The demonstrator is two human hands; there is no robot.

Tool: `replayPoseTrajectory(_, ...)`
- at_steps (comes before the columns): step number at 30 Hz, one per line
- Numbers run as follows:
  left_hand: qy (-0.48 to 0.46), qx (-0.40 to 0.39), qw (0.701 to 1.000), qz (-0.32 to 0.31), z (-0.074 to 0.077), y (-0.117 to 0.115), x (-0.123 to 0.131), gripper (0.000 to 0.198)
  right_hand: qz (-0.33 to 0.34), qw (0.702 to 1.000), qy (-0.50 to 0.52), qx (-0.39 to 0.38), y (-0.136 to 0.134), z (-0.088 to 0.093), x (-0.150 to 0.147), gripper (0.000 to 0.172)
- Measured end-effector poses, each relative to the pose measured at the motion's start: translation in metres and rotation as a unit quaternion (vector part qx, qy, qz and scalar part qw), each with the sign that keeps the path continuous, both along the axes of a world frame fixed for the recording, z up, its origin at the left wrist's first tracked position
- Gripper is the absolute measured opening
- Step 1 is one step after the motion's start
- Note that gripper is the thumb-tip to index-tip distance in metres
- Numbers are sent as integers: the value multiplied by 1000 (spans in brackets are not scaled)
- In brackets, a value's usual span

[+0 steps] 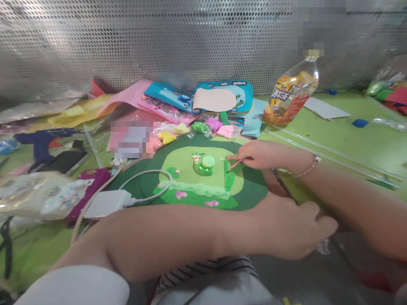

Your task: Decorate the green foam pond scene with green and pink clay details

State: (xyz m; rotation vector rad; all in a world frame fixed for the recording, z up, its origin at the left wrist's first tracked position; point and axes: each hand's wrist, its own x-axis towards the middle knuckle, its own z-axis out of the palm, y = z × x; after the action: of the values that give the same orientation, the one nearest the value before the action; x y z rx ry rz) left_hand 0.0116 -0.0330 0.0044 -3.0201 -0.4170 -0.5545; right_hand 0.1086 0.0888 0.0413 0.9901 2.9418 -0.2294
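A clay picture lies in front of me on a dark green sheet [254,190] with a lighter green middle. On it are a green clay snail [208,162], a green clay stem [227,176] and small pink clay flowers [181,195]. My right hand [259,154] is closed on a thin pink modelling tool [237,163]; its index fingertip reaches the stem's upper end. My left hand [286,226] crosses in front of the sheet to the right, closed, past the table edge. Clear plastic [323,246] shows under its fingers; whether it grips that I cannot tell.
A tilted-looking drink bottle [291,93] stands behind on the right. Clay packets [200,127] and blue decorated pieces [222,97] lie behind the sheet. At left are a white charger [108,203] with its cable and a dark phone [68,163]. Perforated metal panelling closes off the back.
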Motion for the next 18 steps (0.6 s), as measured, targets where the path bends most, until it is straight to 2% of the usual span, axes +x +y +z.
replayPoseTrajectory(7,10,-3,1000,0,-2,0,0,21,15,999,18,27,2,3,1,50)
replayPoseTrajectory(18,1,-8,1000,-2,-3,1,0,20,41,998,-18,54,2,4,2,51)
